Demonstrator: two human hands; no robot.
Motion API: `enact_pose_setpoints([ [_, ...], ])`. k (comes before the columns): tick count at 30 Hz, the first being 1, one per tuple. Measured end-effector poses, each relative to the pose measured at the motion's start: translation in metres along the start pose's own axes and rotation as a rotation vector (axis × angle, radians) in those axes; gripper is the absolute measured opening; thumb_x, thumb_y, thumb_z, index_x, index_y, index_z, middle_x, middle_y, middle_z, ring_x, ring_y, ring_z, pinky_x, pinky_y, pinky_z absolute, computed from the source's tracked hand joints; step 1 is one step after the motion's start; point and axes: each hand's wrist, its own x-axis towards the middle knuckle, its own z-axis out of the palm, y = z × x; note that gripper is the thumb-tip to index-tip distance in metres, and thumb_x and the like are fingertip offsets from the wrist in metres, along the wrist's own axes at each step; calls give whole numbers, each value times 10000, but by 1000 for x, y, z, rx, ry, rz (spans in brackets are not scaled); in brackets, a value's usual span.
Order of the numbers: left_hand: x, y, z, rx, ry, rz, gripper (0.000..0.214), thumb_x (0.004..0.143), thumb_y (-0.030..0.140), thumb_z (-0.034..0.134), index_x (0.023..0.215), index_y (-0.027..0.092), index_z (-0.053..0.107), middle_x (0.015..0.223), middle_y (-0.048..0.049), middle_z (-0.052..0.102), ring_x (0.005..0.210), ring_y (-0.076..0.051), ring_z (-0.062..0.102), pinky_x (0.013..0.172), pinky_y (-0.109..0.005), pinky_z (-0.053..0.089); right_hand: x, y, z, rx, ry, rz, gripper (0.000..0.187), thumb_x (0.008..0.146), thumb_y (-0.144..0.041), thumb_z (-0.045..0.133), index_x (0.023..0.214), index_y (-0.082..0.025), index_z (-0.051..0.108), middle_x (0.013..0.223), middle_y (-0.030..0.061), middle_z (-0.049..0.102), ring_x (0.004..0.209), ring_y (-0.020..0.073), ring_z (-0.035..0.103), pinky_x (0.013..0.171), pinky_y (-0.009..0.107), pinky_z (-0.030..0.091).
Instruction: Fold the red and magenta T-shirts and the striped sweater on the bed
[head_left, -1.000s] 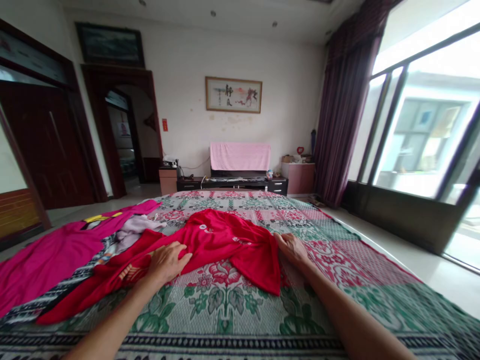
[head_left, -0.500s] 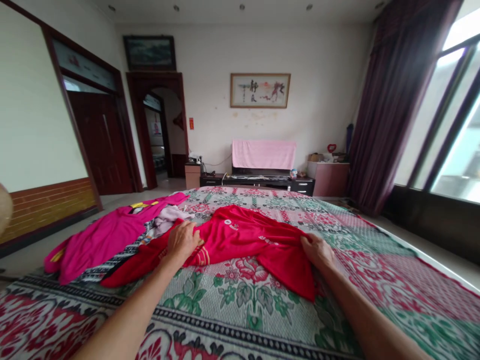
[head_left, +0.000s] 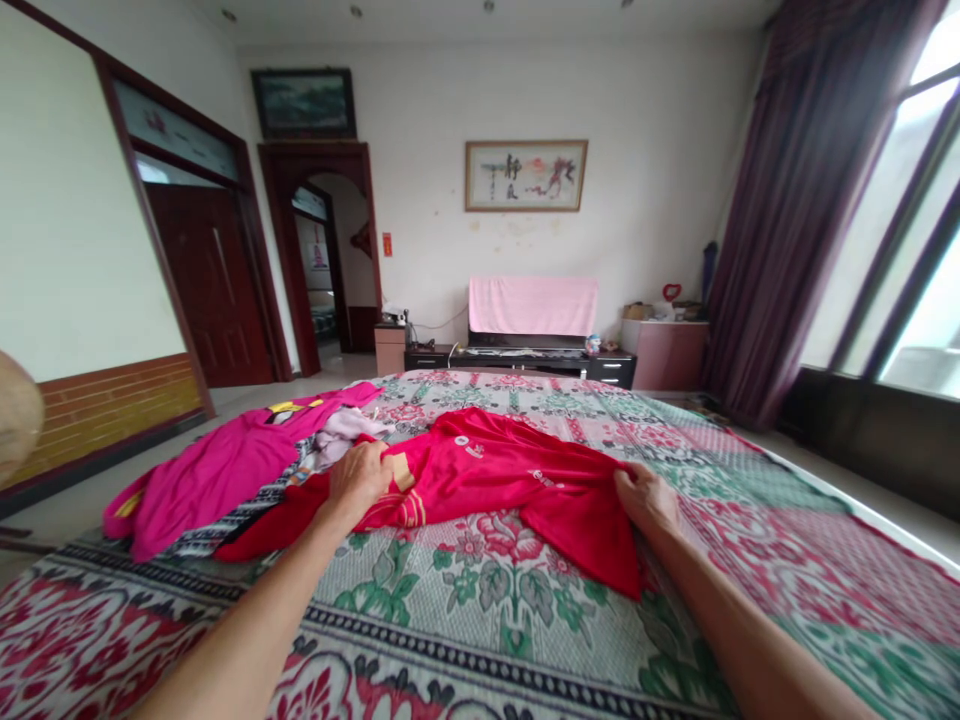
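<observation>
Evidently both hands are gripping one garment: the left hand (head_left: 364, 478) is closed on one end of a bright red, thin, slightly shiny shirt (head_left: 487, 465) with small white prints, and the right hand (head_left: 651, 497) pinches its opposite end. The shirt lies stretched between them on a red, green and white floral woven cover (head_left: 514, 580), one loose flap spreading just beside the right hand, toward the wearer. A yellow patch (head_left: 403, 470) shows at the left hand's fingertips. To the left of that hand, a magenta garment (head_left: 225, 465), a pale lilac cloth (head_left: 341, 432) and a black-and-white patterned cloth (head_left: 225, 510) lie heaped; more red cloth (head_left: 281, 525) sits beside them, though whether it belongs to the shirt cannot be told. Well beyond both hands, a low black cabinet (head_left: 611, 372) has its drawers closed, their contents hidden, and a pink cabinet (head_left: 667, 358) past the right hand bears a small brown box (head_left: 637, 311) whose inside is not visible. Compared with a second ago, the view has swung left, the hands are farther apart, the shirt is drawn wider, and the yellow patch has come clearly into sight.
</observation>
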Motion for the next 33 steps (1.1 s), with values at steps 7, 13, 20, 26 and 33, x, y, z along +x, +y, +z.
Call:
enact_pose_setpoints([
  [7, -2, 7, -2, 25, -67, 29, 342, 867, 341, 369, 938, 181, 663, 940, -126, 701, 896, -245, 640, 700, -293, 429, -2, -1, 6, 50, 108, -72, 469, 775, -281, 469, 1209, -154, 593, 1128, 128, 649, 942, 236, 630, 817, 325, 463],
  [13, 0, 1, 5, -14, -139, 7, 351, 862, 334, 384, 904, 148, 679, 918, -159, 687, 857, -255, 630, 698, -321, 423, -3, -2, 10, 7, 61, -171, 482, 777, -250, 464, 1235, -129, 552, 1155, 138, 622, 1003, 238, 600, 859, 317, 442],
  [20, -5, 20, -7, -79, -124, 152, 383, 867, 431, 393, 760, 171, 652, 753, -92, 662, 741, -189, 583, 643, -279, 369, 4, 5, 17, 0, 42, -193, 409, 737, -152, 450, 1075, -200, 674, 1041, 86, 677, 924, 215, 622, 807, 297, 454],
  [26, -21, 49, -44, -468, -481, 450, 346, 795, 422, 477, 652, 150, 637, 579, 0, 552, 546, -101, 431, 515, -235, 274, 6, 4, 9, 103, 46, -95, 420, 705, -154, 464, 1041, -222, 706, 924, 50, 710, 859, 204, 637, 776, 279, 470],
  [33, -28, 45, -73, -614, -922, 524, 280, 683, 394, 621, 849, 199, 733, 674, 13, 634, 590, -107, 498, 543, -212, 363, 2, 0, 7, 182, 168, -153, 407, 744, -230, 453, 1092, -178, 658, 1040, 77, 672, 912, 207, 612, 853, 312, 456],
])
